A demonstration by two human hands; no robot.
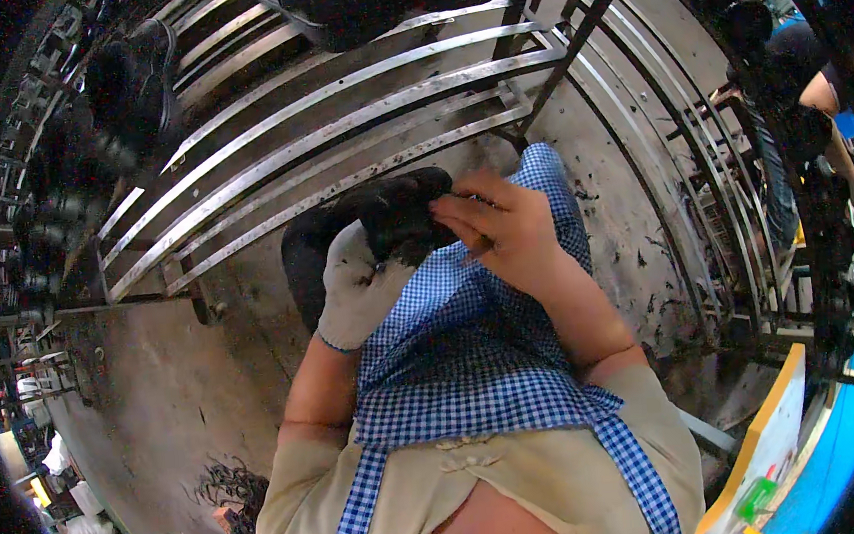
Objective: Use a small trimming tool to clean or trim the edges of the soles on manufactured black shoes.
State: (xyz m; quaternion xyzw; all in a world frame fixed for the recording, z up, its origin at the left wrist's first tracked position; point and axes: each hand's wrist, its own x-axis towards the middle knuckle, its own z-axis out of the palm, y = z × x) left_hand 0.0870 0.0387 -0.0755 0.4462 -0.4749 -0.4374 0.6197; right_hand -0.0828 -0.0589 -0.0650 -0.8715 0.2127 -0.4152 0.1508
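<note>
In front of my apron, my left hand (364, 290), in a pale glove with dark stains, is closed around a black shoe (404, 209). Much of the shoe blends into dark shapes behind it, so its full outline is hard to make out. My bare right hand (504, 226) is at the shoe's right edge. Its fingers are bent and drawn together, with the tips at the black surface. Whatever lies between them is too dark and small to name. A blue and white checked apron (466, 384) covers my lap beneath both hands.
A metal slatted rack (335, 114) stands ahead, with black shoes (132, 84) on it. Another rack (676, 117) rises at the right, beyond which a person's arm (825, 95) shows. Dark scraps (233, 483) lie on the floor at lower left. A yellow-edged board (762, 441) is at lower right.
</note>
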